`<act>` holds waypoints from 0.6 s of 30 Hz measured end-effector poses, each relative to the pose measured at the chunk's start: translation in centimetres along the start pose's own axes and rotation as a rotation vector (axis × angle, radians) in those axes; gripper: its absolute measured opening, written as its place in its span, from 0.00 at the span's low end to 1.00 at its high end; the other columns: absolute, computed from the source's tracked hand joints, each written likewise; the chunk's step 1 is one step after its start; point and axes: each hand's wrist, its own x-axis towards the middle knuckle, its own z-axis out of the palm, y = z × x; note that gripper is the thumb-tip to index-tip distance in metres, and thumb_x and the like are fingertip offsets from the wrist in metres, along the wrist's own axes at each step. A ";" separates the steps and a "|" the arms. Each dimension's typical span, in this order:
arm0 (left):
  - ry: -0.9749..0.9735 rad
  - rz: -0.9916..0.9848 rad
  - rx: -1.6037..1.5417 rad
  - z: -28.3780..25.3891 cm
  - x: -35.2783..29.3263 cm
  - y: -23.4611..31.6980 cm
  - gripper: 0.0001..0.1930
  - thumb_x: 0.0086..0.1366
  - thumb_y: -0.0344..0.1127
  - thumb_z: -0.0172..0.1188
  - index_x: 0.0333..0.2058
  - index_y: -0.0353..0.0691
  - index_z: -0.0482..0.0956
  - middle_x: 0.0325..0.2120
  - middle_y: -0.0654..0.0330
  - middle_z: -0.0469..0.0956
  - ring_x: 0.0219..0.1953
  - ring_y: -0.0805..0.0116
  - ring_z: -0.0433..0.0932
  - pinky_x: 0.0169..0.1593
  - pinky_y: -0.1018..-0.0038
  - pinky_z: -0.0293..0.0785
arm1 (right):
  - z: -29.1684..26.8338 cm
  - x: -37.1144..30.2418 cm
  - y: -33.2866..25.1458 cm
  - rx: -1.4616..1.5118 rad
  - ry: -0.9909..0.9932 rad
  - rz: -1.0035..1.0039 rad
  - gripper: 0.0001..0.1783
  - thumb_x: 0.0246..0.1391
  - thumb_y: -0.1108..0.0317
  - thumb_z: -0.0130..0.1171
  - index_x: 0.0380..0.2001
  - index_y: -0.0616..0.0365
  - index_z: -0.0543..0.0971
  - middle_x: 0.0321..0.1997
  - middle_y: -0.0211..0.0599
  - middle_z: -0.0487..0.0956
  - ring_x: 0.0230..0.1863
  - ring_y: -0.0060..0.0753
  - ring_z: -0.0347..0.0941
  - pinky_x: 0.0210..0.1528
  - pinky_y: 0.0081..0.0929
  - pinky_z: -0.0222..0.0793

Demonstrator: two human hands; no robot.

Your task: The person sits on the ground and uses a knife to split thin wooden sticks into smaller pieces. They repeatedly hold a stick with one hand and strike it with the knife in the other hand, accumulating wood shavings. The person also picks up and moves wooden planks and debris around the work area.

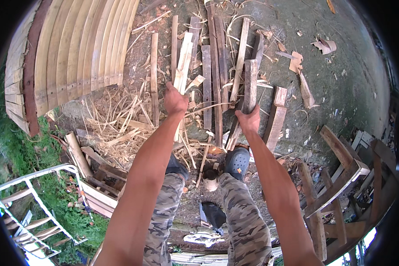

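Pale, freshly cut wood strips (183,64) stand out from the greyer pieces, and my left hand (176,101) is closed around their near part. My right hand (249,119) grips the near end of a thick, weathered wooden batten (250,82), its fingers partly hidden behind the wood. Between my hands lie several long dark wooden slats (217,80), pointing away from me. A short wooden block (275,117) rests just right of my right hand. One pale slat (240,60) lies beside the batten.
Wood shavings (124,119) are heaped at left, below a curved slatted bamboo panel (75,53). A white metal frame (35,208) stands lower left, near a wooden crate (104,181). Wooden frames (337,190) lean at right. My clog (237,162) is close to the slats.
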 end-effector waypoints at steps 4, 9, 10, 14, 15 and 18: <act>-0.052 -0.039 0.045 -1.2 0.4 0.5 0.36 0.50 0.34 0.73 0.54 0.32 0.61 0.38 0.41 0.79 0.39 0.46 0.82 0.46 0.57 0.79 | -0.7 -0.8 0.0 0.021 0.060 -0.073 0.48 0.37 0.58 0.69 0.60 0.69 0.63 0.56 0.62 0.73 0.58 0.56 0.71 0.61 0.42 0.65; -0.022 -0.047 -0.035 -3.4 -0.6 -0.3 0.39 0.49 0.35 0.73 0.56 0.30 0.61 0.32 0.44 0.81 0.32 0.50 0.83 0.42 0.59 0.81 | -2.0 3.0 -3.4 -0.012 -0.125 -0.148 0.40 0.37 0.58 0.69 0.52 0.70 0.71 0.50 0.60 0.78 0.51 0.55 0.76 0.56 0.41 0.70; -0.013 0.027 -0.076 -4.3 -0.6 -1.0 0.42 0.49 0.35 0.73 0.59 0.26 0.58 0.33 0.42 0.81 0.33 0.50 0.83 0.43 0.59 0.82 | -2.1 4.1 -4.5 -0.034 -0.166 -0.170 0.39 0.38 0.57 0.70 0.52 0.70 0.72 0.49 0.59 0.79 0.51 0.54 0.77 0.55 0.41 0.71; 0.139 -0.021 -0.152 -6.3 1.2 -2.4 0.37 0.51 0.34 0.71 0.55 0.25 0.61 0.35 0.39 0.80 0.35 0.48 0.83 0.45 0.61 0.82 | -0.8 7.0 -7.9 -0.037 -0.304 -0.168 0.41 0.37 0.57 0.71 0.51 0.74 0.71 0.49 0.61 0.78 0.50 0.53 0.77 0.54 0.37 0.73; 0.134 -0.043 -0.182 -6.7 2.1 -2.7 0.34 0.51 0.33 0.70 0.52 0.26 0.63 0.37 0.36 0.79 0.38 0.46 0.82 0.47 0.59 0.80 | -0.4 7.2 -8.3 -0.082 -0.306 -0.156 0.40 0.37 0.57 0.72 0.51 0.73 0.71 0.48 0.59 0.79 0.49 0.50 0.77 0.53 0.36 0.73; 0.175 -0.068 -0.058 -6.2 3.8 -2.9 0.34 0.51 0.32 0.70 0.53 0.29 0.62 0.39 0.35 0.78 0.41 0.43 0.81 0.50 0.57 0.77 | 0.6 6.9 -8.4 -0.164 -0.263 -0.120 0.39 0.39 0.57 0.72 0.50 0.71 0.70 0.47 0.54 0.80 0.46 0.43 0.78 0.51 0.34 0.74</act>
